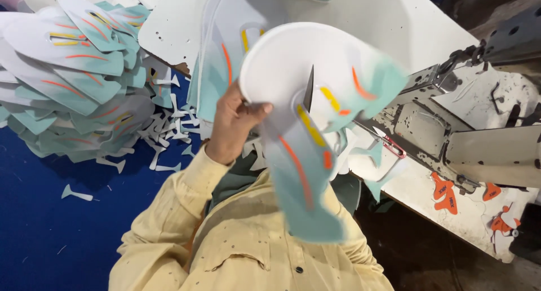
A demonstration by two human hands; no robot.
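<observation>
My left hand [232, 125] grips the edge of a curved flat shoe-upper piece [304, 99], white with teal ends and orange and yellow stripes, and holds it up in front of my chest. A dark pointed blade [309, 89] pokes through the slot in the middle of the piece. My right hand does not show; the piece covers the space behind it. My yellow shirt sleeve [169, 212] runs up from the lower left.
A big heap of like pieces [73, 82] lies at the left on a blue surface [51, 234], with small white and teal offcuts [163, 127] scattered beside it. A white table [394, 20] carries a metal machine [451, 127] at the right, with orange scraps [445, 192] near it.
</observation>
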